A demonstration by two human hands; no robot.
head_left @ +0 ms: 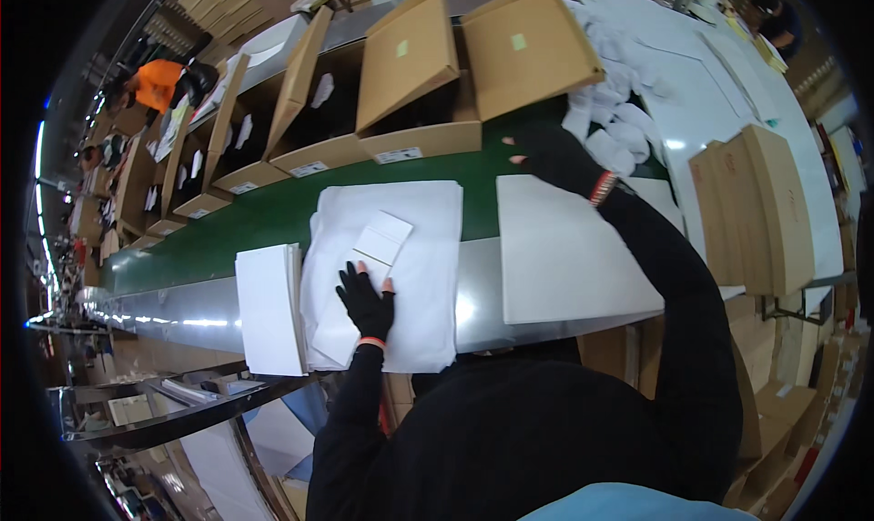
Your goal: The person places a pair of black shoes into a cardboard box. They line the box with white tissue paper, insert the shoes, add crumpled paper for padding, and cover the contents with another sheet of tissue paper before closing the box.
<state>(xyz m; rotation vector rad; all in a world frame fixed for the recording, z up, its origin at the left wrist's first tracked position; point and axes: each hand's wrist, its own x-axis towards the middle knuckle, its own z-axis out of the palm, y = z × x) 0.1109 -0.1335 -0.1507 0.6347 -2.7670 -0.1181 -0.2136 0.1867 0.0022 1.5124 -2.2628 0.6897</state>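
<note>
Pressing flat, the left hand (pixel 366 301) in its dark fingerless glove is lying with fingers spread on a small folded white sheet (pixel 362 280), which is resting on top of the large white sheet (pixel 387 271). The large white sheet is taken as the landmark here; it is lying across the near edge of the green conveyor belt (pixel 273 216) and the metal ledge (pixel 182 307) below it.

The right hand (pixel 553 155), also gloved, is reaching beyond and to the right of the large white sheet, toward a heap of small white pieces (pixel 612 125). Whether it is gripping anything cannot be told; the fingers are turned away from the camera.

The folded sheet is looking thin, pale and matte, with a lighter rectangular panel at its far end. It is judged light, limp and easily creased, probably sliding readily over the sheet beneath. Holding it down with a flat palm, or lifting it by a folded edge, appears the safest grip.

A stack of white sheets (pixel 269 307) is lying just left of the large white sheet, and a second broad white sheet (pixel 569 248) just right of it. Open cardboard boxes (pixel 410 75) are standing beyond it, across the belt. Flat cardboard blanks (pixel 760 207) are standing well to its right.
</note>
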